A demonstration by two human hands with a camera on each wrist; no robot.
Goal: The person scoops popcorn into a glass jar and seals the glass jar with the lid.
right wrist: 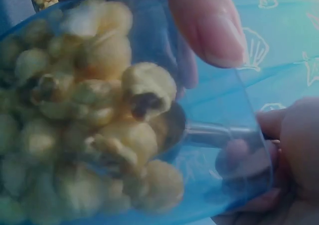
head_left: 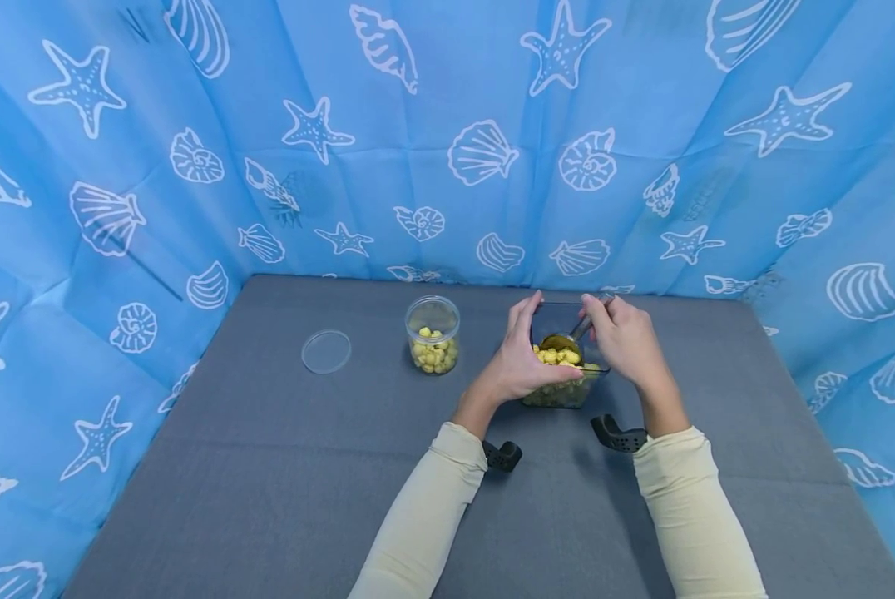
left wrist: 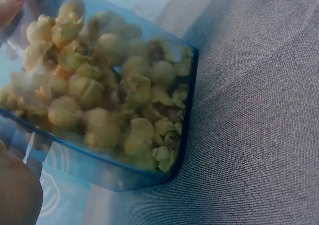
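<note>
A clear square-sided container (head_left: 552, 399), bluish in the wrist views, stands at the right of the table and holds yellow popcorn (left wrist: 134, 90). My left hand (head_left: 518, 362) grips it, thumb along the near rim and fingers at the left wall. With my right hand (head_left: 629, 339) I hold a metal scoop (head_left: 560, 343) by its handle at the container's right side. The scoop's bowl lies inside, among the popcorn; in the right wrist view popped pieces partly hide it.
Left of the container stands a round clear jar (head_left: 433, 313), uncovered and partly filled with popcorn. Further left a round clear lid (head_left: 326, 352) lies flat on the grey table (head_left: 268, 491). A blue curtain (head_left: 417, 108) with white shell prints hangs behind.
</note>
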